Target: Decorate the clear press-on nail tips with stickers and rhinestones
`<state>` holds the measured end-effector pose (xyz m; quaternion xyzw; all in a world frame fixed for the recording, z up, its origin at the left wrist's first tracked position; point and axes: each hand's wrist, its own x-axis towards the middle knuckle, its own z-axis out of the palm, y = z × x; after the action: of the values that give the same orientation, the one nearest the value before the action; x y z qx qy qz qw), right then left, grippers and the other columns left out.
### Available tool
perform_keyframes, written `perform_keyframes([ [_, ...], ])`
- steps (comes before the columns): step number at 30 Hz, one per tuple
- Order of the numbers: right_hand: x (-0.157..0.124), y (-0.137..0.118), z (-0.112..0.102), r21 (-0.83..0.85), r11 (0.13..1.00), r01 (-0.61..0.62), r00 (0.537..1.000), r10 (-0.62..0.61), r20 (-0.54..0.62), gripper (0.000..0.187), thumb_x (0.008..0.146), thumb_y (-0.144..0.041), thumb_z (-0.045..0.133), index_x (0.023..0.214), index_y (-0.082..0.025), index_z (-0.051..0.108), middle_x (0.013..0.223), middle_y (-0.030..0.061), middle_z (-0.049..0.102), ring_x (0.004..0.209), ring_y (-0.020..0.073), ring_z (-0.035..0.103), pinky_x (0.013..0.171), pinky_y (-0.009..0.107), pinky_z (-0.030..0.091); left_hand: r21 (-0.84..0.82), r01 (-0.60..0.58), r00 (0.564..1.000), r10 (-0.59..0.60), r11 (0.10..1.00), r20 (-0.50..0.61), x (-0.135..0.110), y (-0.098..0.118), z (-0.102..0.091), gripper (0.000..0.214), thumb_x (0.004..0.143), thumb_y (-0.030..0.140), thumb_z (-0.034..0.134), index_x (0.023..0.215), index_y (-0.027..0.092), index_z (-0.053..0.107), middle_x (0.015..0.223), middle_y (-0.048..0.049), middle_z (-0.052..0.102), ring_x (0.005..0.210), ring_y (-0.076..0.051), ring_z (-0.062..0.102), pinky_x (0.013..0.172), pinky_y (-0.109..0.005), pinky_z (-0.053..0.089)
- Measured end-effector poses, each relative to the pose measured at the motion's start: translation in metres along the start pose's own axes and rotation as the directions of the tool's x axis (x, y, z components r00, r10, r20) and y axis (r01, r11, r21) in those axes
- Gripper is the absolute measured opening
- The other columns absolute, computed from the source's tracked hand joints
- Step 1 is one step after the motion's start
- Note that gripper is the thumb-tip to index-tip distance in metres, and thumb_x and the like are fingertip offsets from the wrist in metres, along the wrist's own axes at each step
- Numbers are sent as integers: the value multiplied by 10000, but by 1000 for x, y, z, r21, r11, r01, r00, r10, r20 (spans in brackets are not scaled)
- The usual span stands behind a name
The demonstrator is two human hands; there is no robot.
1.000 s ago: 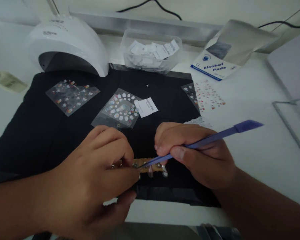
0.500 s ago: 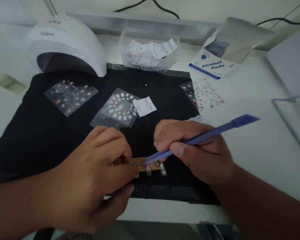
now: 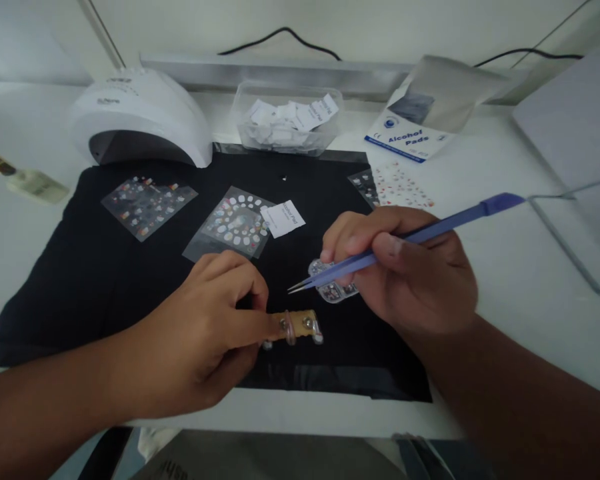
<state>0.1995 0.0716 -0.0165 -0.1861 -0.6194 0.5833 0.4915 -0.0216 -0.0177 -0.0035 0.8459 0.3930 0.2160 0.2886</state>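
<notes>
My left hand (image 3: 205, 327) pinches a small tan strip (image 3: 300, 326) carrying clear nail tips and holds it down on the black mat (image 3: 105, 280). My right hand (image 3: 410, 273) grips blue tweezers (image 3: 405, 241), whose metal tips hover in the air just above and left of a small clear sticker sheet (image 3: 333, 288) lying under the hand. The tweezer tips stand a little above the strip and do not touch it.
On the mat lie two nail sticker sheets (image 3: 147, 205) (image 3: 237, 223) and an alcohol pad sachet (image 3: 283, 219). Behind stand a white nail lamp (image 3: 140, 120), a clear tub of sachets (image 3: 285, 123) and an alcohol pads pouch (image 3: 420, 113). Another sticker sheet (image 3: 395, 190) sits at the mat's right edge.
My right hand has lifted the tweezers off the strip and moved up and to the right. A small sticker sheet now shows beneath it. The left hand stays on the strip.
</notes>
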Motion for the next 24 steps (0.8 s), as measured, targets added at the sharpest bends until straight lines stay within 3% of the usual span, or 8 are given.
perform_keyframes([
  [10,7,0,-6,30,999,-16,997,18,-74,191,877,-348,716,762,-209,779,569,-12,655,496,137,608,516,299,504,58,12,1000,-13,998,7,-2,1,-3,435,878,11,515,1151,294,702,1008,-41,539,1000,-226,494,843,-427,402],
  [12,8,1,-9,47,999,-5,995,10,-99,202,886,-353,701,761,-213,777,559,-12,659,512,143,608,535,299,510,20,-14,997,15,1000,-70,-2,-2,-7,421,875,5,506,1126,284,696,1009,-41,550,995,-216,521,855,-431,427],
  [15,10,1,-12,72,997,-5,993,13,-113,209,879,-376,708,754,-219,768,583,-14,662,561,151,623,606,310,541,3,-4,962,5,1000,-275,-1,-13,-14,345,894,37,513,1101,266,667,1012,-39,563,1009,-213,558,897,-435,462],
  [18,11,2,-11,118,993,-16,991,31,-133,206,848,-400,741,742,-224,753,622,-16,663,605,150,635,643,308,556,74,115,895,-71,991,-440,0,-23,-22,205,910,113,546,1034,235,654,995,-38,589,1033,-234,579,928,-435,475],
  [20,11,2,-9,152,988,-25,987,49,-154,215,836,-412,753,737,-222,744,612,-18,655,633,152,643,652,302,558,121,208,863,-124,971,-490,1,-21,-27,146,920,154,546,1028,199,633,1002,-51,602,1029,-241,586,940,-436,473],
  [24,12,3,-7,195,980,-35,980,73,-188,238,803,-443,781,754,-216,731,628,-22,659,665,161,667,662,308,564,274,240,927,-137,931,-349,4,0,-42,212,901,208,549,1099,199,624,1048,-63,640,1008,-260,599,870,-425,482],
])
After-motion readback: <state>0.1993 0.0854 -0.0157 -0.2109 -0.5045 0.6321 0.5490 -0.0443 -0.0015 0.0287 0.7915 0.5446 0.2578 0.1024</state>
